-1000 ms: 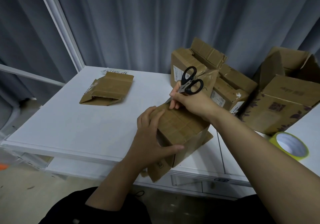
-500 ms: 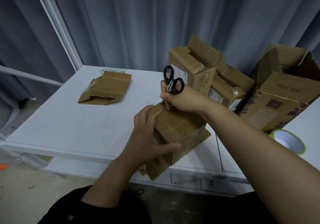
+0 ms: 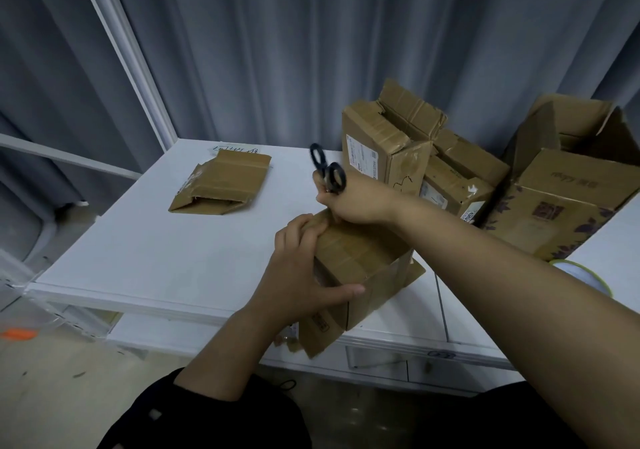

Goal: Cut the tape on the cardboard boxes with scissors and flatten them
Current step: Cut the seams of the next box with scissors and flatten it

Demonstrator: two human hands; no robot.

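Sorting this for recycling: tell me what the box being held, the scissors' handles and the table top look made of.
Held box: brown cardboard, matte and creased, with slightly glossier tape strips across its top. Scissors: black loop handles, smooth, probably plastic; the blades are hidden in the right hand. Table top: white, smooth, flat panel, perhaps painted or laminated board; unclear.

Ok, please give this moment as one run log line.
left hand: holds box | right hand: grips scissors, handles up, over box | flat box: on table
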